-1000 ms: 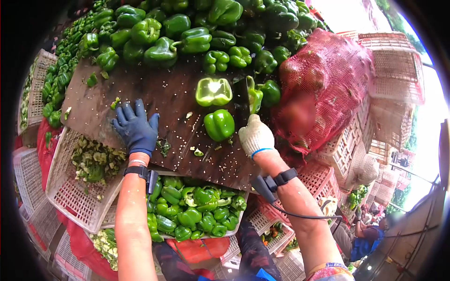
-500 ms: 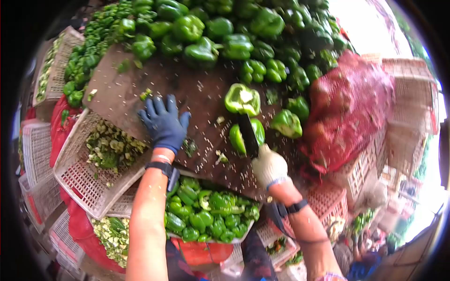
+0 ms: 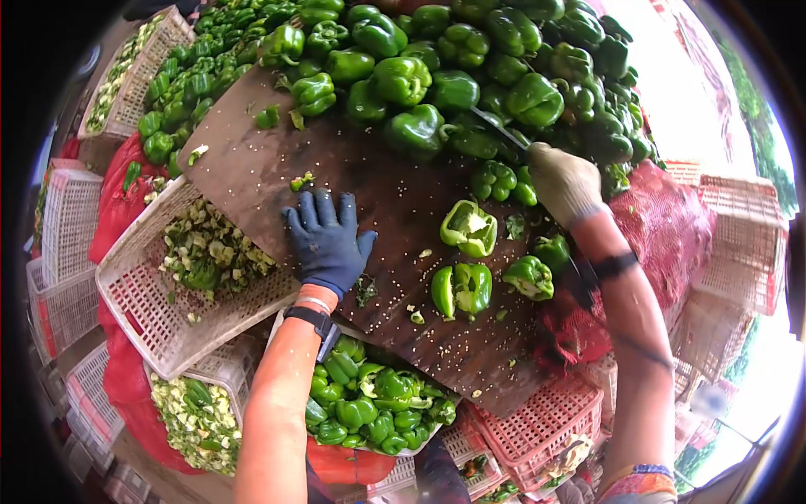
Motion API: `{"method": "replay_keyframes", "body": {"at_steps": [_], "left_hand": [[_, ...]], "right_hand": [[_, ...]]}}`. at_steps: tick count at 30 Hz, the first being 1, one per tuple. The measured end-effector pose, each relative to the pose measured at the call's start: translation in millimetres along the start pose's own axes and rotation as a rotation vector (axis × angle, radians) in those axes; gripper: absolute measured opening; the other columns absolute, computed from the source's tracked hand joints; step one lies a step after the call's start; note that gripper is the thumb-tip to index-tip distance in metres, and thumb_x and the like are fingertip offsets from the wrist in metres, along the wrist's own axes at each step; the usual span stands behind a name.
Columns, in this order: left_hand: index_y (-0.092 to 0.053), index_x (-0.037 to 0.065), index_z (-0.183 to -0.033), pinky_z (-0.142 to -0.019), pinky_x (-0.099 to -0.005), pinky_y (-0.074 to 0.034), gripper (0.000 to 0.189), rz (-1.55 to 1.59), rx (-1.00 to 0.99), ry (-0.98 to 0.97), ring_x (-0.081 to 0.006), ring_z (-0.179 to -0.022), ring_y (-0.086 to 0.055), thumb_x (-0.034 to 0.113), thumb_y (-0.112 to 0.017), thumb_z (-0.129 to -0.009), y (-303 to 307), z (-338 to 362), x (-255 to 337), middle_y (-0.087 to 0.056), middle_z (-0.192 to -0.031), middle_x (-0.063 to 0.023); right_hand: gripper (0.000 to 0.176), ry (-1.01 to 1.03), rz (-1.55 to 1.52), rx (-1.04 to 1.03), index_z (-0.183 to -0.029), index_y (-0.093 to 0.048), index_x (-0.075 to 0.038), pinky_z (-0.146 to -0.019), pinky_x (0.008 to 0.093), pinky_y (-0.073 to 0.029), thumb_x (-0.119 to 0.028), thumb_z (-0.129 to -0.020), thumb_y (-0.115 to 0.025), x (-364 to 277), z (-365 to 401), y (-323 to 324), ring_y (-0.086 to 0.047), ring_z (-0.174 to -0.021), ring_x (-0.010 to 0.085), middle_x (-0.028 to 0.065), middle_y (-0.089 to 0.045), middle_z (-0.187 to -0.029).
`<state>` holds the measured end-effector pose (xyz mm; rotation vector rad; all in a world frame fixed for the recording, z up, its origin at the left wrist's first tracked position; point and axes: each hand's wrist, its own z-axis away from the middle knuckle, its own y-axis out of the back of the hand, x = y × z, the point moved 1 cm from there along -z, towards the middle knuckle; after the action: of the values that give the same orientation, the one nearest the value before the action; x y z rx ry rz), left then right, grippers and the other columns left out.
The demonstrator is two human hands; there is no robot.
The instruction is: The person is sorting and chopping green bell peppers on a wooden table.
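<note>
The left hand [image 3: 327,242], in a dark blue glove, lies palm down near the centre of the frame, its fingers spread and its grasp empty. The right hand [image 3: 564,185], in a pale knitted glove, is closed around the handle of a knife [image 3: 502,128] at upper right of centre. The blade points toward the upper left, across the pepper pile [image 3: 403,80] (whether it touches a pepper cannot be told). Dark straps circle both wrists.

Beneath the left hand is the seed-strewn wooden surface [image 3: 243,168]. On it, right of centre, lie a hollow cut pepper [image 3: 468,228] and, just below, a split pepper [image 3: 470,288] with a gap between its parts; a third pepper [image 3: 529,278] sits to their right.

The pile fills the top of the frame. At left, a tilted plastic crate [image 3: 147,298] contains green trimmings [image 3: 214,252]; pale chopped pieces [image 3: 197,428] appear at lower left. A second heap of peppers [image 3: 357,412] occupies the lower centre, with a pink crate [image 3: 546,428] to its right. A red mesh sack [image 3: 672,223] bulges at right, beside stacked crates [image 3: 743,218].
</note>
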<state>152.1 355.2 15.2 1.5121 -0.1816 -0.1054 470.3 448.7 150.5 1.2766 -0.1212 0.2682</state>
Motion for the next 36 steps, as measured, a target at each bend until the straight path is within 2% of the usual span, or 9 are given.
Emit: {"method": "replay_keyframes", "body": {"at_steps": [10,16,18,20,24,28,30,34,36], "left_hand": [[-0.053,0.011,-0.144,-0.114,-0.0679,-0.026,0.074,0.036,-0.024,0.001,-0.0474,-0.14,-0.039,0.052,-0.07,-0.085,3.0,-0.5,1.0,-0.046,-0.146,-0.0246],[-0.053,0.012,-0.144,-0.114,-0.0681,-0.026,0.074,0.064,-0.003,-0.006,-0.0469,-0.14,-0.038,0.052,-0.071,-0.084,-0.5,-1.3,-1.6,-0.046,-0.146,-0.0242],[-0.054,0.013,-0.143,-0.114,-0.068,-0.026,0.075,0.082,0.004,-0.005,-0.0471,-0.139,-0.038,0.053,-0.072,-0.083,-1.1,-1.8,-2.5,-0.046,-0.146,-0.0243],[-0.054,0.013,-0.143,-0.114,-0.0683,-0.025,0.075,0.092,0.002,0.0,-0.0473,-0.14,-0.037,0.053,-0.071,-0.083,-1.4,-0.8,-3.0,-0.046,-0.147,-0.0242],[-0.055,0.013,-0.143,-0.115,-0.0682,-0.023,0.074,0.115,0.008,-0.002,-0.0469,-0.141,-0.036,0.055,-0.069,-0.084,-9.8,12.3,-1.1,-0.047,-0.146,-0.0239],[-0.056,0.013,-0.143,-0.115,-0.0678,-0.023,0.073,0.087,0.063,-0.012,-0.0458,-0.141,-0.037,0.055,-0.069,-0.084,-11.3,6.4,-6.2,-0.048,-0.146,-0.0233],[-0.057,0.014,-0.142,-0.114,-0.068,-0.024,0.072,0.062,0.071,-0.018,-0.0458,-0.139,-0.039,0.055,-0.069,-0.084,-6.4,1.4,-4.0,-0.048,-0.145,-0.0228],[-0.058,0.015,-0.138,-0.111,-0.0666,-0.031,0.066,0.015,0.127,-0.024,-0.0441,-0.137,-0.042,0.054,-0.069,-0.085,-10.8,0.7,-0.9,-0.051,-0.142,-0.0218],[-0.058,0.015,-0.137,-0.107,-0.0653,-0.034,0.065,-0.02,0.147,-0.034,-0.0426,-0.134,-0.045,0.054,-0.069,-0.086,-11.4,1.0,1.5,-0.053,-0.137,-0.0206]], "right_hand": [[0.022,-0.051,-0.129,0.034,-0.104,-0.067,-0.01,-0.074,0.0515,-0.055,-0.024,-0.089,-0.06,10.0,4.1,-45.1,-0.071,-0.087,0.0404,0.0192,-0.072,-0.089],[0.025,-0.528,-1.322,0.22,-0.111,-0.068,-0.006,-0.066,0.0336,-0.053,-0.016,-0.088,-0.066,-78.5,65.6,27.4,-0.064,-0.07,0.0156,0.0076,-0.069,-0.078],[0.018,-0.571,-1.22,0.237,-0.101,-0.074,-0.009,-0.066,0.0345,-0.055,-0.015,-0.084,-0.071,-114.0,41.8,18.4,-0.065,-0.066,0.0207,0.0087,-0.071,-0.08],[0.01,0.302,-0.076,0.093,-0.087,-0.077,-0.012,-0.068,0.0386,-0.058,-0.013,-0.078,-0.076,-121.7,-12.1,-68.6,-0.07,-0.069,0.0281,0.0104,-0.073,-0.083],[0.018,0.504,0.113,-0.337,-0.097,-0.08,-0.007,-0.077,0.0401,-0.061,-0.017,-0.089,-0.067,-149.2,-42.5,-50.9,-0.075,-0.087,0.033,0.0156,-0.077,-0.094],[0.018,-0.283,-1.061,-0.495,-0.079,-0.074,-0.006,-0.068,0.0408,-0.06,-0.02,-0.088,-0.067,-141.0,6.3,-24.9,-0.074,-0.076,0.031,0.014,-0.074,-0.082],[0.011,0.359,-0.526,-0.063,-0.08,-0.071,-0.008,-0.061,0.036,-0.056,-0.017,-0.085,-0.066,-112.4,54.6,-46.7,-0.07,-0.067,0.025,0.0072,-0.063,-0.072],[0.016,-0.609,-1.61,-0.457,-0.098,-0.064,-0.004,-0.056,0.0289,-0.053,-0.014,-0.088,-0.071,-74.6,204.5,-65.3,-0.064,-0.062,0.0125,0.005,-0.069,-0.078],[0.016,-0.58,-1.553,-0.369,-0.099,-0.065,-0.002,-0.059,0.0312,-0.054,-0.013,-0.088,-0.071,-54.9,285.5,-123.5,-0.064,-0.065,0.013,0.0033,-0.067,-0.077]]}}
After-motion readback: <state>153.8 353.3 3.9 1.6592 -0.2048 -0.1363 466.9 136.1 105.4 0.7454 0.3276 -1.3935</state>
